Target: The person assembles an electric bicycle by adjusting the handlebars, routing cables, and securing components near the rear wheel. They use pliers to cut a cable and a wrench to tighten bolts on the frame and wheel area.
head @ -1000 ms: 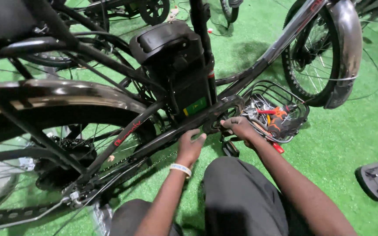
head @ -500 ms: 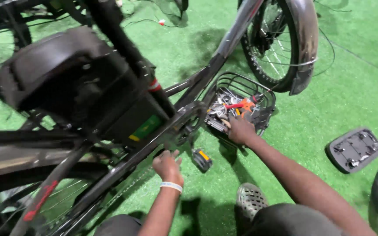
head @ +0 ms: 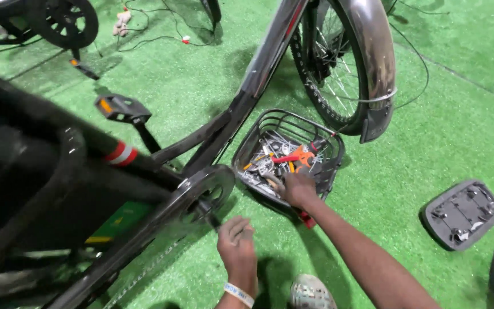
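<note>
Both hands worked low: left hand (head: 236, 236) pinched a crank bolt (head: 208, 216), steadying it, while right hand (head: 296, 189), fingers curled, rummaged the wire basket (head: 293, 123) just ahead.

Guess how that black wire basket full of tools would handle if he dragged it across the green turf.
The wire basket looks rigid, so it would probably slide as one piece. Packed with metal tools, it is likely heavy for its size, and the green turf may grip it. It looks low and broad, so tipping seems unlikely. The right hand reaches into it.
</note>
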